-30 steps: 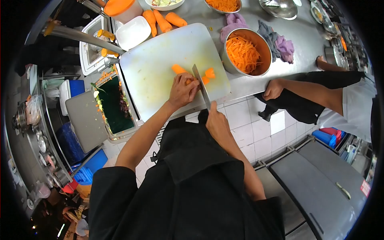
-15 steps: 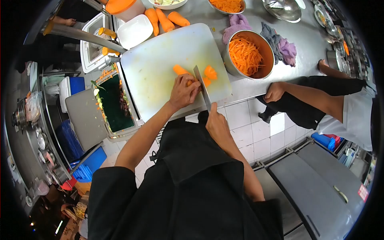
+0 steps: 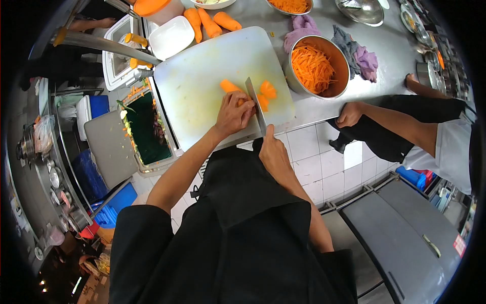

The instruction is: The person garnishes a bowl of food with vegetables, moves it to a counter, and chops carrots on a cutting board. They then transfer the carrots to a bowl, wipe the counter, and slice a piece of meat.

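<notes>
On the white cutting board (image 3: 195,96), my left hand (image 3: 235,114) presses a peeled carrot (image 3: 230,86) down with curled fingers. My right hand (image 3: 274,151) is closed round the handle of a kitchen knife (image 3: 255,104), whose broad blade lies right beside my left fingertips. Cut carrot pieces (image 3: 268,90) rest to the right of the blade. The knife's handle is mostly covered by my right hand, and part of the carrot is under my left fingers.
Right of the board stands a steel pot (image 3: 342,66) of shredded carrot, near cloths (image 3: 365,62). Whole carrots (image 3: 209,23) and a white tray (image 3: 172,38) sit behind the board. A scrap bin (image 3: 147,131) is at left. Another person's hand (image 3: 349,114) is near the counter's right edge.
The view has shifted slightly. The knife's tip sits a little farther from me, while my left hand stays on the carrot and the cut pieces lie almost as before.
</notes>
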A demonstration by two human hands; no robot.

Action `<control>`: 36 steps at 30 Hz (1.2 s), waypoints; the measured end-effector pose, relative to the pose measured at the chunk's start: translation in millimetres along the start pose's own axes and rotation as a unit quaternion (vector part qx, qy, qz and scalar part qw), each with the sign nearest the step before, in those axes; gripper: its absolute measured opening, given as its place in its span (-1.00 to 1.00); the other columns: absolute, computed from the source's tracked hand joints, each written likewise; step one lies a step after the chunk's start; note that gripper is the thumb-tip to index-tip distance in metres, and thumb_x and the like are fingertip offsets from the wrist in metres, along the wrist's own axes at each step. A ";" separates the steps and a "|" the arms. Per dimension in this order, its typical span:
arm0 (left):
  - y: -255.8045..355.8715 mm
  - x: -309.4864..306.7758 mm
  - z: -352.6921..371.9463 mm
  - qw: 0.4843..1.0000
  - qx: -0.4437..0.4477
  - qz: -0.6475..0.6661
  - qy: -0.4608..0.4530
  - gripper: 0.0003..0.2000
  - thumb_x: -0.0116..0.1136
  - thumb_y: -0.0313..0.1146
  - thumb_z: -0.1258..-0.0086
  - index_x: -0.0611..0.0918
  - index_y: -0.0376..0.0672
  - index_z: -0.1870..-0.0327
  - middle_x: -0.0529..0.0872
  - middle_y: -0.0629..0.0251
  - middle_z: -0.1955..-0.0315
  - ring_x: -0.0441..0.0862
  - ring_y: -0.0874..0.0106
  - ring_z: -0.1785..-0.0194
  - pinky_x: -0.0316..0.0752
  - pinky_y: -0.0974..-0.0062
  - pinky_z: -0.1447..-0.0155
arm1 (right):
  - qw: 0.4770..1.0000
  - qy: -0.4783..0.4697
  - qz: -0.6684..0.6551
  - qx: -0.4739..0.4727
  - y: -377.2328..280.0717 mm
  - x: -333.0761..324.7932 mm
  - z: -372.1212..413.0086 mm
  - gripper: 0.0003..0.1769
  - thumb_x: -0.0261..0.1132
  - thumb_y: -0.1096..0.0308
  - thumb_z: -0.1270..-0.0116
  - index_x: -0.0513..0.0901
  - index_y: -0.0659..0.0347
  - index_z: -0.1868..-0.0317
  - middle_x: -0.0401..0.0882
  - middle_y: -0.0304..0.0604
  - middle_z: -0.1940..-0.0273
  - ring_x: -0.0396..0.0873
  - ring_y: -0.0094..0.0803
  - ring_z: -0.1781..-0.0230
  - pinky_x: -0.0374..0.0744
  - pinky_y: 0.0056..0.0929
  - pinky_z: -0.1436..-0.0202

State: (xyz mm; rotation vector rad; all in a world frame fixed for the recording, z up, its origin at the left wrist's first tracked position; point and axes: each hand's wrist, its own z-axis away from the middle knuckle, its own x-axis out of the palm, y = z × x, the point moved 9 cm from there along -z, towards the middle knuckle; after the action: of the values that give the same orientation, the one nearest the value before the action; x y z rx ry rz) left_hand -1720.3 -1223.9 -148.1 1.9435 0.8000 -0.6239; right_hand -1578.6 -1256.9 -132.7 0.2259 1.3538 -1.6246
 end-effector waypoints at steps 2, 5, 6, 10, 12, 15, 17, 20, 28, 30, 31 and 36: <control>-1.5 -2.5 -3.2 1.000 0.006 0.001 0.010 -0.75 0.29 -0.43 -0.23 0.61 -0.02 0.07 0.51 0.19 0.05 0.45 0.08 -0.08 0.38 0.13 -0.15 | 1.000 0.014 -0.009 -0.003 -2.8 -4.7 -1.0 -0.81 0.01 0.48 -0.49 0.21 0.31 -0.01 0.53 0.45 0.51 0.52 0.45 0.41 0.44 0.31 0.32; -5.3 0.7 -1.9 1.000 0.002 0.002 0.000 -0.75 0.28 -0.44 -0.23 0.61 -0.03 0.06 0.51 0.19 0.07 0.46 0.09 -0.08 0.37 0.13 -0.14 | 0.999 -0.009 0.017 0.039 -16.7 -25.6 16.5 -0.81 0.01 0.48 -0.49 0.21 0.31 -0.01 0.53 0.45 0.50 0.52 0.45 0.40 0.43 0.31 0.31; -6.3 0.3 -2.5 1.000 0.002 0.002 -0.001 -0.75 0.28 -0.44 -0.23 0.61 -0.03 0.06 0.51 0.19 0.07 0.46 0.09 -0.08 0.37 0.13 -0.14 | 0.997 -0.029 0.022 0.072 -19.6 -30.8 29.9 -0.81 0.01 0.48 -0.49 0.21 0.31 -0.01 0.53 0.45 0.49 0.52 0.45 0.40 0.44 0.31 0.30; -2.8 -1.5 -5.1 1.000 0.000 0.013 -0.008 -0.72 0.25 -0.50 -0.21 0.59 -0.09 0.04 0.51 0.15 0.08 0.46 0.09 -0.07 0.35 0.10 -0.16 | 0.992 -0.054 0.022 0.114 -9.3 -22.2 46.9 -0.82 0.00 0.48 -0.49 0.21 0.30 -0.01 0.53 0.46 0.49 0.53 0.46 0.39 0.46 0.29 0.30; -2.8 -0.8 -4.9 1.000 0.006 0.015 -0.007 -0.71 0.23 -0.54 -0.20 0.58 -0.12 0.03 0.50 0.12 0.09 0.47 0.09 -0.06 0.34 0.09 -0.18 | 0.997 -0.021 0.011 0.070 6.3 0.4 23.8 -0.81 0.00 0.48 -0.47 0.21 0.31 0.00 0.53 0.46 0.50 0.53 0.46 0.39 0.47 0.28 0.31; -3.2 -2.1 -1.6 1.000 0.014 0.022 0.009 -0.72 0.22 -0.52 -0.22 0.58 -0.09 0.03 0.50 0.16 0.08 0.48 0.12 -0.07 0.32 0.06 -0.18 | 1.000 0.013 0.013 0.015 4.2 9.8 -2.1 -0.78 0.02 0.51 -0.42 0.21 0.33 0.00 0.53 0.45 0.51 0.54 0.45 0.41 0.50 0.25 0.34; -3.6 -6.7 -1.3 1.000 0.016 -0.019 0.007 -0.72 0.25 -0.50 -0.21 0.60 -0.05 0.05 0.51 0.20 0.08 0.49 0.14 -0.09 0.32 0.07 -0.19 | 0.999 0.019 0.031 0.006 -4.1 6.2 -6.2 -0.71 0.04 0.58 -0.32 0.21 0.38 -0.02 0.54 0.44 0.51 0.54 0.42 0.43 0.52 0.23 0.34; -2.2 -13.6 -1.7 0.997 0.052 -0.049 0.022 -0.75 0.27 -0.48 -0.20 0.62 -0.01 0.09 0.52 0.22 0.07 0.48 0.14 -0.11 0.31 0.09 -0.20 | 0.998 0.017 0.054 0.007 -9.2 5.7 -7.1 -0.65 0.11 0.65 -0.23 0.21 0.38 0.00 0.59 0.36 0.47 0.61 0.36 0.37 0.60 0.15 0.30; -7.4 -9.5 -0.8 0.998 0.038 -0.051 0.002 -0.70 0.32 -0.44 -0.17 0.68 0.02 0.04 0.53 0.21 0.03 0.44 0.10 -0.14 0.35 0.13 -0.22 | 0.993 -0.064 0.042 0.085 -33.6 -29.5 31.2 -0.65 0.07 0.62 -0.24 0.21 0.32 -0.02 0.60 0.43 0.38 0.60 0.41 0.31 0.55 0.25 0.18; -9.8 -6.1 1.4 0.998 0.040 -0.043 -0.004 -0.68 0.33 -0.44 -0.16 0.68 0.02 0.02 0.53 0.20 0.02 0.43 0.10 -0.15 0.36 0.13 -0.22 | 0.989 -0.080 0.036 0.119 -27.7 -26.6 40.3 -0.64 0.07 0.61 -0.24 0.20 0.31 -0.03 0.60 0.44 0.37 0.60 0.43 0.30 0.53 0.27 0.15; -11.9 -4.5 2.6 0.999 0.031 -0.043 -0.006 -0.66 0.32 -0.43 -0.15 0.68 0.08 0.01 0.53 0.24 0.02 0.44 0.12 -0.15 0.36 0.14 -0.22 | 0.988 -0.086 0.035 0.127 -23.7 -22.6 42.7 -0.64 0.07 0.60 -0.25 0.19 0.31 -0.03 0.60 0.44 0.37 0.60 0.44 0.30 0.53 0.28 0.14; -13.8 -4.4 2.5 0.999 0.018 -0.041 -0.016 -0.65 0.31 -0.43 -0.14 0.69 0.13 0.01 0.52 0.28 0.03 0.44 0.14 -0.16 0.37 0.14 -0.22 | 0.984 -0.099 0.033 0.144 -20.2 -10.3 35.4 -0.63 0.06 0.59 -0.26 0.18 0.31 -0.05 0.60 0.43 0.37 0.59 0.44 0.30 0.53 0.28 0.12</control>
State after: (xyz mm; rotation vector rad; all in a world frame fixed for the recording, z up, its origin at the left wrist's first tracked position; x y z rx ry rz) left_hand -1733.7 -1222.3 -153.9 1.9368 0.8579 -0.7208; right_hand -1573.9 -1282.7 -99.7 0.2686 0.9506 -1.7351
